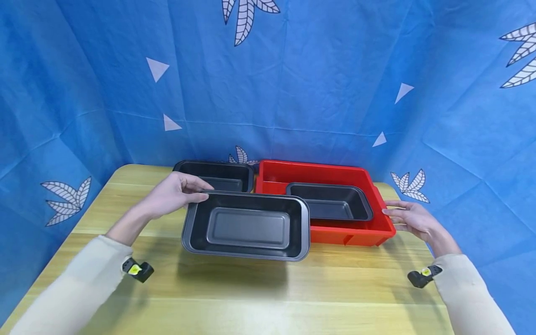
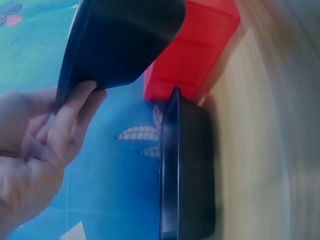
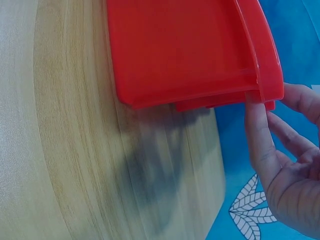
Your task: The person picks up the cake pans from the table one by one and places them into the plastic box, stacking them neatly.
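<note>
Left fingers point(image 1: 197, 180) in a pinch at the far-left corner of a raised black pan point(image 1: 248, 228)

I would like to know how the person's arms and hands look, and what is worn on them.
The left hand and right hand wear no gloves. The left sleeve and right sleeve are long, plain and off-white. The left wrist camera and right wrist camera are small and black, each with a yellow sticker.

inner pan point(image 1: 328, 209) in bin point(image 1: 347, 238) | rear pan point(image 1: 226, 179) left | front pan point(image 1: 249, 228) before both
</note>
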### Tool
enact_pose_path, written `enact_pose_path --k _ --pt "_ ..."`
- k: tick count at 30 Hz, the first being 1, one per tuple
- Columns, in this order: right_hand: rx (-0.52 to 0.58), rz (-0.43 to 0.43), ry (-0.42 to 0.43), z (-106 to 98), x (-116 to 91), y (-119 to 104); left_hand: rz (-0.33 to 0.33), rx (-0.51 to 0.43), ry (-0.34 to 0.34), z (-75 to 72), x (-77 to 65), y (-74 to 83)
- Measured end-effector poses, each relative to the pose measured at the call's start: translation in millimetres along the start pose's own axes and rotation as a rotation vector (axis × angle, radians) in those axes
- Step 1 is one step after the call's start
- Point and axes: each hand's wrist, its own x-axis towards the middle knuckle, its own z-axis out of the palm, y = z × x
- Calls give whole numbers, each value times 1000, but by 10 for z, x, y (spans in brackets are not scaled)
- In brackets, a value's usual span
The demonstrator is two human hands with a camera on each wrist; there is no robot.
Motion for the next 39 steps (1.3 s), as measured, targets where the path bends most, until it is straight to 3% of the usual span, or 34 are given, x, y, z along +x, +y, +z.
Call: enact_pose_path --k 25,39 --pt "-10 19 3 15 8 1 56 -157 2 414 741 282" --pt "-8 20 10 22 5 -15 49 -166 -15 560 1108 401"
